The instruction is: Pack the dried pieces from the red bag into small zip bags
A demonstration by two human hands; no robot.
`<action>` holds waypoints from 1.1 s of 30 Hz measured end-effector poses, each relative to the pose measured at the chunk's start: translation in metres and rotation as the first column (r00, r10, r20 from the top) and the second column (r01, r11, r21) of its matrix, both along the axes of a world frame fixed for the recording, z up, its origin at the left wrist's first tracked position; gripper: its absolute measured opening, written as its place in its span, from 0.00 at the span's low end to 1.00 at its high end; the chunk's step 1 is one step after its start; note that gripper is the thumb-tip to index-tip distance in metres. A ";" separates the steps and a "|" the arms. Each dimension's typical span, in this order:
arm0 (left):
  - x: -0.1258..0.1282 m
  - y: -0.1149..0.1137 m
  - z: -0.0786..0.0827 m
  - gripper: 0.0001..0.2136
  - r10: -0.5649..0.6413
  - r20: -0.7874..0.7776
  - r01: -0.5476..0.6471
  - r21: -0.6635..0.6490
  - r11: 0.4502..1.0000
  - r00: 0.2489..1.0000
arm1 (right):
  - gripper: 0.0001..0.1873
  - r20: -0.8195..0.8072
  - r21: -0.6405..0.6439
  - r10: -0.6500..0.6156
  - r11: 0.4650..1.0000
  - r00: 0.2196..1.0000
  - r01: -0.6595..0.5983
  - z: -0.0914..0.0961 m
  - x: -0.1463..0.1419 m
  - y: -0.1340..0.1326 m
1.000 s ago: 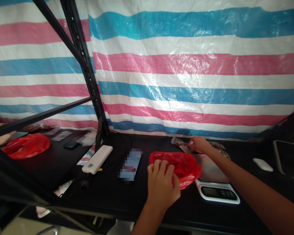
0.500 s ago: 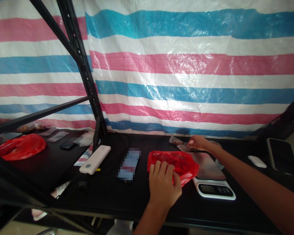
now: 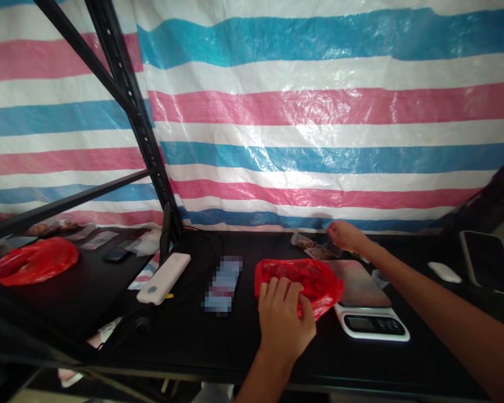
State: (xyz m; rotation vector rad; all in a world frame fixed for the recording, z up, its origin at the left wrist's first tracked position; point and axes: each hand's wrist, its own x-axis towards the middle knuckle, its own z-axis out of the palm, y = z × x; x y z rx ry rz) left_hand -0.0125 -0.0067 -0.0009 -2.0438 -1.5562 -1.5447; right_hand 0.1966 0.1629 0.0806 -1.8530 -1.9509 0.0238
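Note:
A red plastic bag [image 3: 308, 278] lies on the black table [image 3: 201, 336], partly over the steel pan of a white kitchen scale [image 3: 367, 310]. My left hand [image 3: 285, 316] rests on the bag's near edge, fingers curled onto the plastic. My right hand [image 3: 346, 235] reaches across to the far side of the table, its fingers closed on a clear packet of brownish bits [image 3: 313, 246] that lies behind the scale. More of these packets are mostly hidden behind my right wrist.
A phone [image 3: 223, 282], a white power bank [image 3: 164, 277] and cables lie left of the bag. A black rack post [image 3: 140, 129] stands at the left, with another red bag [image 3: 36, 260] beyond it. A white mouse [image 3: 444, 272] and dark tablet [image 3: 485, 260] lie right. A striped tarp hangs behind.
My right hand has drawn back slightly toward the tarp on the clear packet. My left hand stays on the red bag. The view has shifted a little.

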 end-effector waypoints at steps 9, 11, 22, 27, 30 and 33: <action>-0.001 -0.002 0.003 0.10 -0.344 0.398 0.363 0.029 0.931 0.851 | 0.20 -0.817 0.328 0.443 0.884 0.370 -0.334 -0.009 -0.070 -0.108; -0.001 -0.003 0.003 0.10 -0.313 0.463 0.349 0.010 0.937 0.829 | 0.21 -0.904 0.257 0.371 0.867 0.210 -0.427 -0.021 -0.088 -0.126; -0.004 0.006 -0.007 0.10 -0.105 0.406 0.161 -0.106 0.981 0.908 | 0.24 -0.971 0.197 0.240 0.840 0.021 -0.505 -0.055 -0.087 -0.127; 0.000 0.005 -0.006 0.08 -0.073 0.254 0.095 -0.074 0.993 0.964 | 0.28 -0.990 0.138 0.134 0.864 -0.045 -0.484 -0.064 -0.088 -0.122; 0.001 0.006 -0.004 0.09 -0.105 0.246 0.132 -0.095 0.987 0.964 | 0.30 -0.994 0.107 0.110 0.882 -0.020 -0.458 -0.063 -0.087 -0.121; 0.000 0.007 -0.002 0.10 -0.132 0.287 0.180 -0.148 0.973 0.949 | 0.30 -0.992 0.103 0.123 0.886 0.015 -0.452 -0.061 -0.085 -0.120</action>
